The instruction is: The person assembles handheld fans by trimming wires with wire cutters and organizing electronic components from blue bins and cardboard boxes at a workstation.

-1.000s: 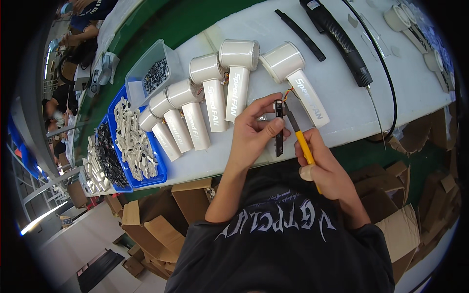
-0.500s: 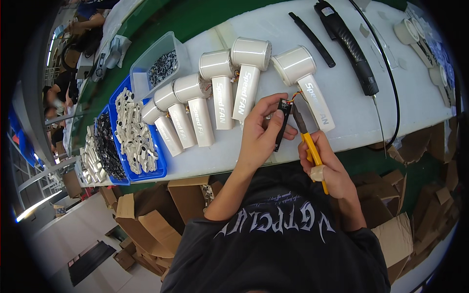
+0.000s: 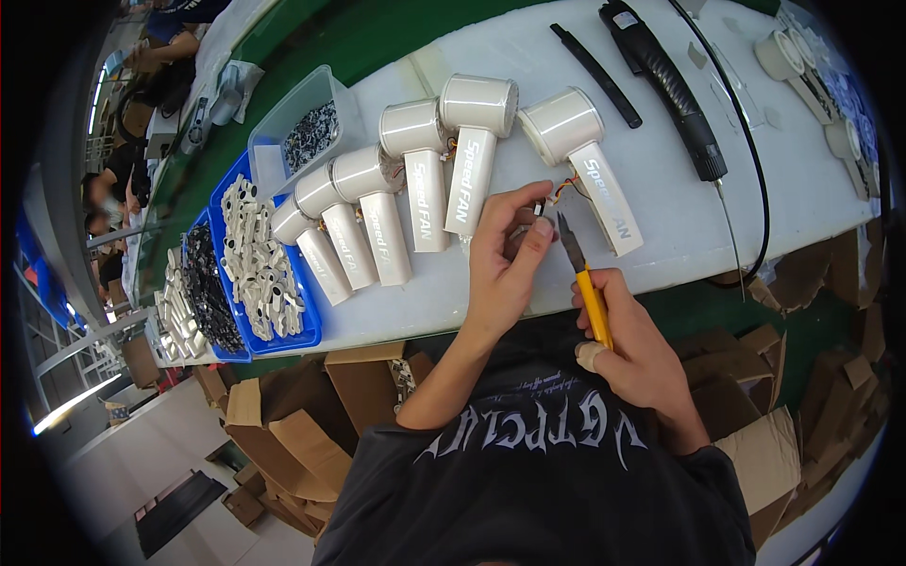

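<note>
My left hand (image 3: 505, 259) pinches a small black strip-shaped part (image 3: 539, 208) between thumb and fingers; only its end shows. Thin coloured wires (image 3: 563, 188) run from near that end to a white handheld fan body (image 3: 562, 127), which lies on the table with its handle toward me. Closed round the yellow handles of a pair of pliers (image 3: 596, 311) is my right hand (image 3: 632, 354), with a light wrap on one digit. The dark jaws point up beside the left thumb, a little apart from the wires.
Several more white fan bodies (image 3: 429, 203) stand in a row to the left. Beyond them are a clear tub (image 3: 340, 90) of small dark parts and a blue bin (image 3: 307, 325) of white pieces. An electric screwdriver (image 3: 675, 99) and a black bar (image 3: 604, 80) lie at the right.
My left hand has turned the black part so that less of it shows. The pliers have moved down slightly, away from the wires, and my right hand has shifted its grip on them.
</note>
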The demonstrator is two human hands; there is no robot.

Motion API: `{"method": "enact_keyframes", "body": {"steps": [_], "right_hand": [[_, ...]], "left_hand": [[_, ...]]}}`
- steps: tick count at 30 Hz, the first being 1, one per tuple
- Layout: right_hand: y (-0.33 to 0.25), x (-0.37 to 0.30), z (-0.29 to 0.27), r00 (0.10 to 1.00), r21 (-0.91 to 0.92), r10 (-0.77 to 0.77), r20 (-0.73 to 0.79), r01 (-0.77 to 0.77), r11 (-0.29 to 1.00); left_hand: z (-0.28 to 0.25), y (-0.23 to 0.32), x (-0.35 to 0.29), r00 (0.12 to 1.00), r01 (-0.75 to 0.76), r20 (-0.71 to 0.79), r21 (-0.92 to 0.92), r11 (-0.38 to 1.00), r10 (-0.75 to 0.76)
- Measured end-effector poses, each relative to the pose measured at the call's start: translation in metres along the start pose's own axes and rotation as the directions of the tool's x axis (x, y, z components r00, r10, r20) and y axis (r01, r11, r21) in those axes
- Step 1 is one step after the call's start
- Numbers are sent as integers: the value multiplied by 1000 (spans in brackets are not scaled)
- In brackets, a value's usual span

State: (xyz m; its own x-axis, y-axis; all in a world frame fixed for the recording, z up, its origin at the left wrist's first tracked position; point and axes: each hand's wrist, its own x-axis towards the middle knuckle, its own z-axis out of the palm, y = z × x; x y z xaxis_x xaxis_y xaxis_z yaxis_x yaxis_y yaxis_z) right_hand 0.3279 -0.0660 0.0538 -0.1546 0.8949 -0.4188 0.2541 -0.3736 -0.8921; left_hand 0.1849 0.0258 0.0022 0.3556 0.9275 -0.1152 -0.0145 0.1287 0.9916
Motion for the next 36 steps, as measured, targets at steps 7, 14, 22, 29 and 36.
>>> {"method": "enact_keyframes", "body": {"steps": [7,14,22,29,36], "right_hand": [[2,6,4,999,107,-30,-14,32,994],[4,7,6,994,38,-101,-41,103,994],[7,8,8,984,-35,-165,-66,163,986],[3,8,4,994,57,-113,-13,113,992],[3,8,8,994,87,-106,-15,107,990]], "left_hand": [[0,1,1,995,87,69,-156,984,-77],[-3,3,1,991,116,84,-184,976,-102],[-3,1,2,992,92,100,-185,978,-74],[-5,2,3,986,144,122,-243,959,-117],[-5,2,1,987,141,104,-237,961,-119]]}}
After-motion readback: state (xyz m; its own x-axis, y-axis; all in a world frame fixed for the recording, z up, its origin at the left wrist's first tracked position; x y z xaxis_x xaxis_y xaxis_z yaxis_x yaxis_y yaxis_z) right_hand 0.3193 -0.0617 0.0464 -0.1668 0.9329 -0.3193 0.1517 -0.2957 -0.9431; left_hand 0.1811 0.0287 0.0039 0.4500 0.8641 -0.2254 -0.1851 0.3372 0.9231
